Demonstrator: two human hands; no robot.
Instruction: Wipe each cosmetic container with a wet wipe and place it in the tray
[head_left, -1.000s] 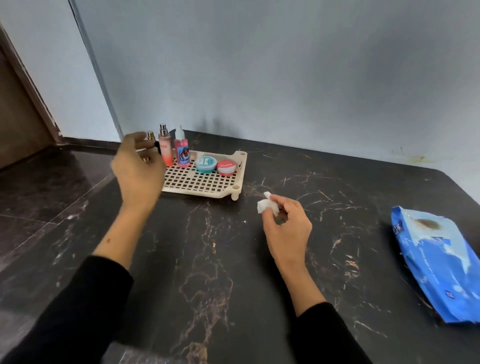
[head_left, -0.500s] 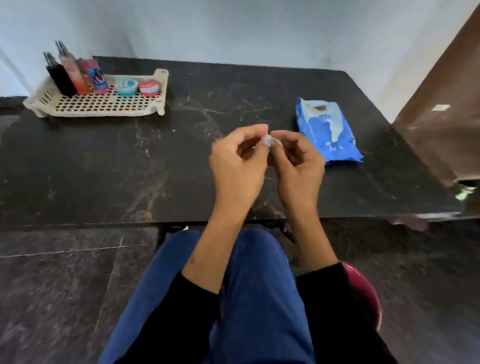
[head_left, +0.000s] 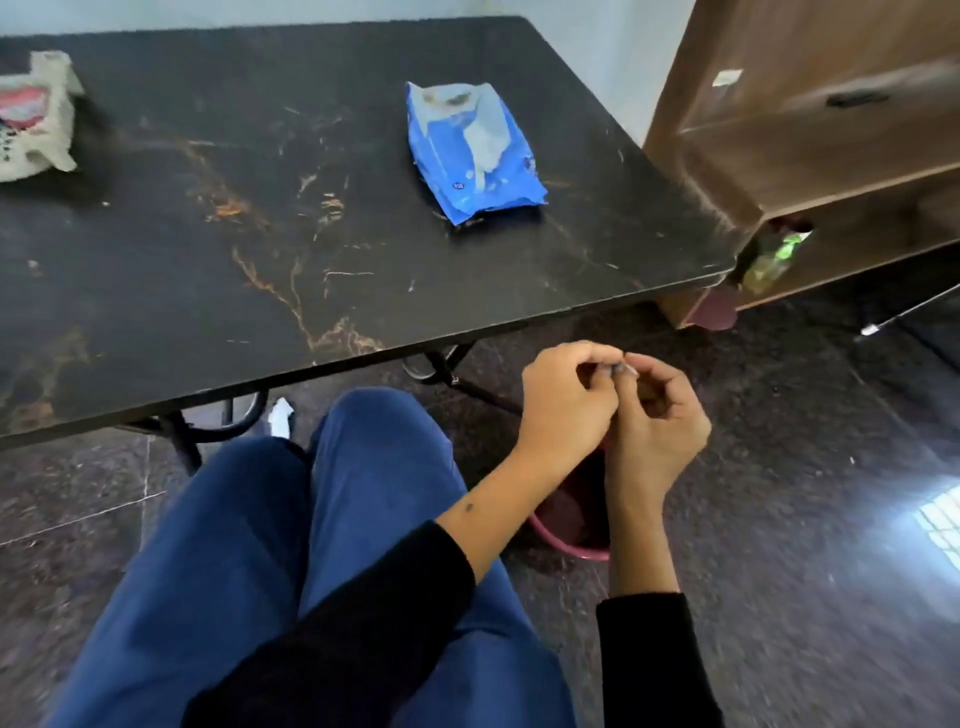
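My left hand (head_left: 566, 405) and my right hand (head_left: 657, 423) meet fingertip to fingertip off the table's front right corner. Between them they pinch a small balled wet wipe (head_left: 618, 369), mostly hidden by the fingers. Both hands hover above a pink bin (head_left: 569, 545) on the floor. The cream tray (head_left: 52, 124) shows only its right corner at the far left edge of the table. A red-lidded jar (head_left: 21, 106) sits inside it; the other containers are out of frame.
A blue wet-wipe pack (head_left: 472, 150) lies on the black marble table (head_left: 260, 249). A wooden cabinet (head_left: 810, 130) stands at the table's right end. A white wipe (head_left: 281, 415) lies on the floor under the table. My blue-trousered legs fill the lower view.
My left hand left the tray and joined the right hand on the wipe. Both hands then moved off the table to the right, over the bin, as my view turned right and down.
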